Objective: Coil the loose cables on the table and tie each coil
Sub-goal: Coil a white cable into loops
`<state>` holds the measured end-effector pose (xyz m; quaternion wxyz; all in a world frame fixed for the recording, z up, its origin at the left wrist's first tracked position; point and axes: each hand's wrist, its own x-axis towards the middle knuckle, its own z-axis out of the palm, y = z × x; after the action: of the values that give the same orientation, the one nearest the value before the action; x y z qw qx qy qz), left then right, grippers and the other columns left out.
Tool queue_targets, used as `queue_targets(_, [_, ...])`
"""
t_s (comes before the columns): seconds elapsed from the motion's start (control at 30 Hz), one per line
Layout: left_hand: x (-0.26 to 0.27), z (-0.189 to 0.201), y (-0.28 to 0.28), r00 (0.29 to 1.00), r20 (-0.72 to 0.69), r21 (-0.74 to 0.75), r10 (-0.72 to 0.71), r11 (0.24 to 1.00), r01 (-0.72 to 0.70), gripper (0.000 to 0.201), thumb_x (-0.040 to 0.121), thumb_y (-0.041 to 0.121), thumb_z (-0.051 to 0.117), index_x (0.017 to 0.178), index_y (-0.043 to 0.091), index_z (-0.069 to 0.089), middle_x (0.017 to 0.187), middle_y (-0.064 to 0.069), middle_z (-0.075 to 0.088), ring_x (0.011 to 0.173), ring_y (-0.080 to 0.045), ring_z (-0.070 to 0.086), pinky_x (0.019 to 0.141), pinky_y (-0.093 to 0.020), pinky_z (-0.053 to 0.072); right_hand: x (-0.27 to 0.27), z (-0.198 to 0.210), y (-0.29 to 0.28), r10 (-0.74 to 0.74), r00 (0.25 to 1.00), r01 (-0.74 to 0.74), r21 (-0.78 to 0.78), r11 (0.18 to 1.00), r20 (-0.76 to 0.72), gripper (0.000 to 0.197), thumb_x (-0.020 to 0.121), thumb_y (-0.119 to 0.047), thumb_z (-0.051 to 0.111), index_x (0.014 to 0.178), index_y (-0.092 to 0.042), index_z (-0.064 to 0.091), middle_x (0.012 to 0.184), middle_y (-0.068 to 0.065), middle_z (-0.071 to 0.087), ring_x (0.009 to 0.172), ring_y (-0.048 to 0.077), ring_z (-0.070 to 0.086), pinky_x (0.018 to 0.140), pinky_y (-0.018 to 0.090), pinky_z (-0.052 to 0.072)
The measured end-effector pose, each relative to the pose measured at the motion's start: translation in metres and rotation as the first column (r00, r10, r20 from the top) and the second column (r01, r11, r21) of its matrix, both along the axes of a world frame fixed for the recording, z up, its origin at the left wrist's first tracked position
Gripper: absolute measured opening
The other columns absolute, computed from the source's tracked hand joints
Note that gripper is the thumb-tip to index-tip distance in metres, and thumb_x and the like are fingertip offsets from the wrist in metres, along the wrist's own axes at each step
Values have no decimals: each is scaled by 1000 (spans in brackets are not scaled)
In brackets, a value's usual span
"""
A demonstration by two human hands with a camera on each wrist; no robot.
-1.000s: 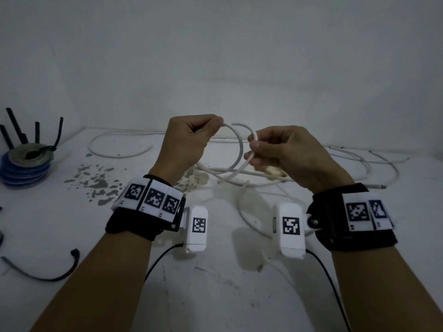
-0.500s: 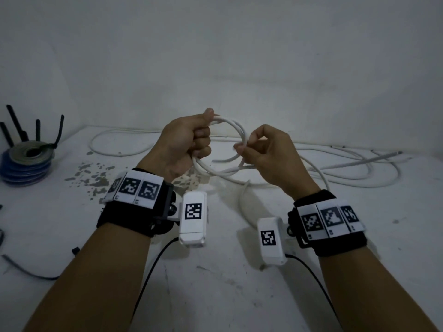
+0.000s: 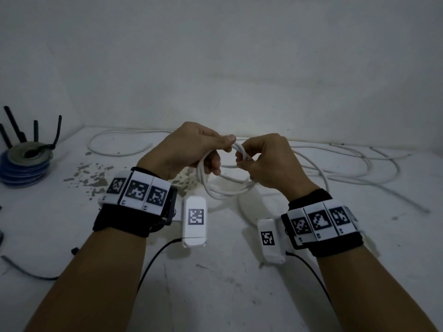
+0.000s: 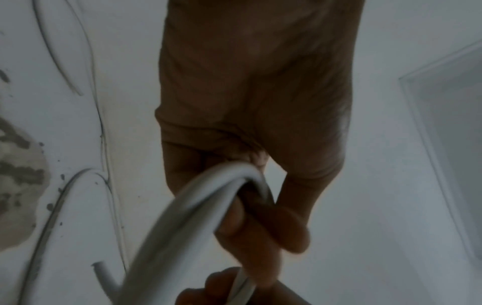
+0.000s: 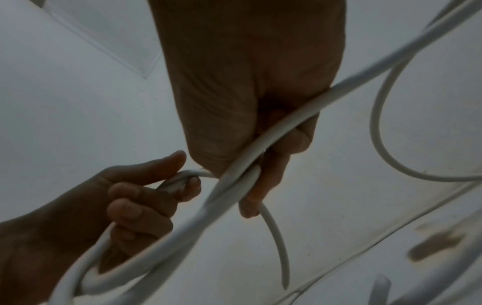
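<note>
Gripping the coil (image 3: 225,185) w/ both hands, the person holds it up over the middle of the bench (image 3: 215,283), clear of the top. L hand (image 3: 191,152): fingers curled round the coil's top left, thumb pressed on the strands from above; the left wrist view shows the strands bending over the index finger (image 4: 234,222), clamped there. R hand (image 3: 271,161): fingers closed on the cable at the coil's right side, thumb tip nearly meeting the L thumb. In the right wrist view the cable runs across the R palm under curled fingers (image 5: 263,189), w/ a free end (image 5: 279,247) hanging below them. Coil = a few white loops, sagging down between the wrists.

Rest of the cable (image 3: 359,173) trails off from the R hand toward the bench's right side & back edge, lying in loose curves. Another white loop (image 3: 119,149) lies at the back left. Near the left edge: stack of tape rolls (image 3: 24,168) w/ black ties (image 3: 36,130) sticking up behind it. Dark cable (image 3: 26,271) at the front left. Grey patch (image 3: 88,178) of chipped paint between the rolls & the L wrist. Both wrists wear black bands w/ marker tags & white camera units.
</note>
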<state>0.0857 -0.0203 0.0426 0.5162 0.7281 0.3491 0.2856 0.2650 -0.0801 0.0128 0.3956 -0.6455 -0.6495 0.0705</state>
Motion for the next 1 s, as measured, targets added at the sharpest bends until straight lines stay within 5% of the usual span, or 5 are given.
queue_targets(0.13, [8,-2,-3,998,-61,32,5,999,-3,27,96,31,62,97,6,72,82,-7,77,52,-16,64,53,-26,51,0,-5,3,31,999,-30,-18,999,43,10,83,-14,75,86,-24,78,73,-11,71,56,-3,58,58,24,49])
queue_targets(0.6, [9,-8,-2,989,-136,13,-52,998,55,22,95,27,61,99,7,72,79,-7,75,56,-16,63,50,-23,45,7,-5,7,78,987,-55,-161,985,144,8,89,-22,70,86,-17,76,78,4,73,78,22,67,70,36,53])
queue_targets(0.7, [10,-10,1,988,-152,70,24,997,-14,17,92,27,68,93,13,77,79,-1,76,48,-7,49,50,-20,40,7,-5,4,60,988,-35,-178,983,139,22,83,-25,78,105,-21,75,97,-4,75,89,11,68,79,29,54])
queue_targets(0.87, [5,-12,15,962,64,48,267,962,-270,15,92,14,63,94,10,77,67,0,63,46,-9,39,43,-20,32,10,8,-3,-94,979,97,-11,995,179,39,79,-34,81,114,-21,70,112,-5,70,105,11,62,92,29,49])
queue_targets(1.0, [-2,-8,26,890,265,-91,372,928,-361,21,94,11,56,89,8,76,56,1,52,43,-10,31,40,-18,23,25,12,-7,-167,933,242,-211,947,320,35,87,-39,70,117,-21,65,116,-1,67,100,17,62,89,33,49])
